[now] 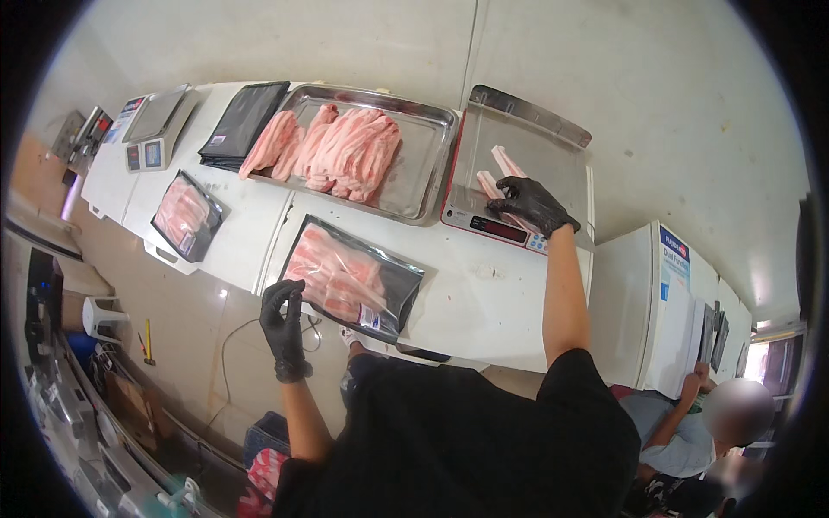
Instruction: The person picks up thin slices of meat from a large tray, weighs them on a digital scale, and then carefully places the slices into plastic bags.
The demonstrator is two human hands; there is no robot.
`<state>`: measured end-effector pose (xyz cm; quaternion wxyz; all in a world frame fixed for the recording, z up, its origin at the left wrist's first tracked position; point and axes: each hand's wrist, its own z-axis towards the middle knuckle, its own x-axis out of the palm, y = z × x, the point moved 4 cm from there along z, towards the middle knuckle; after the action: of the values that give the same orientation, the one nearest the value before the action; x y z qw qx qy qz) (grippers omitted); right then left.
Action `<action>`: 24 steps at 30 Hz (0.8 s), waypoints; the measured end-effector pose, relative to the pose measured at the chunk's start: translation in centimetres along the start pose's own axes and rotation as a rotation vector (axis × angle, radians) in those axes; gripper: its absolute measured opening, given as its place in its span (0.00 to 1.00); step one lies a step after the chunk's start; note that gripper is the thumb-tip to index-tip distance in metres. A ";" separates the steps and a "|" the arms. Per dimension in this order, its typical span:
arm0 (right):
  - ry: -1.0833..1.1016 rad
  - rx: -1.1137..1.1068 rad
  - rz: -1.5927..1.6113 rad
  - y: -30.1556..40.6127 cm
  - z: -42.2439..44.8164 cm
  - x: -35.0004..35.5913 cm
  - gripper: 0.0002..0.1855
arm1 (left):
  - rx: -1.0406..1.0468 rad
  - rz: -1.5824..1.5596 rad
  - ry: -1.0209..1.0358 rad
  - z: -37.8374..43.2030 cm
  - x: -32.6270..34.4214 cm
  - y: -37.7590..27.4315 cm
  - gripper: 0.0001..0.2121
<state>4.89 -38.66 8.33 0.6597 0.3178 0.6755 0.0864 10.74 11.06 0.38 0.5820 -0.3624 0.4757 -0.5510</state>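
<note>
My left hand [283, 333], in a black glove, is raised beside the left edge of a clear-fronted, black-backed pouch [405, 294] holding meat slices [337, 269]. Its fingers are bent, with a gap to the thumb and nothing visible between them. In a matching glove, my right hand [534, 204] reaches over the steel pan [537, 142] of a red-sided digital scale [479, 225]. Two pale strips of streaky meat [508, 162] lie there, running under my fingers; the glove hides whether they are gripped. Left of the scale, a steel tray [424, 155] bears piled meat strips [356, 149].
Black pouches [243, 123] are stacked left of the tray. A second filled pouch [184, 213] lies nearer the white worktop's [479, 298] left end, below another scale [158, 120]. At right, a person [680, 434] works by a white chest freezer [628, 304]. A cable [227, 362] crosses the floor.
</note>
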 end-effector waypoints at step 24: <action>-0.067 0.109 2.179 10.0 -9.5 19.2 0.12 | -0.577 -0.720 0.395 -5.7 16.5 -1.3 0.14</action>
<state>0.47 -17.56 -1.29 0.2319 0.7764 0.0160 0.5858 3.96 -4.81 -2.58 0.1300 -0.5385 0.5544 -0.6211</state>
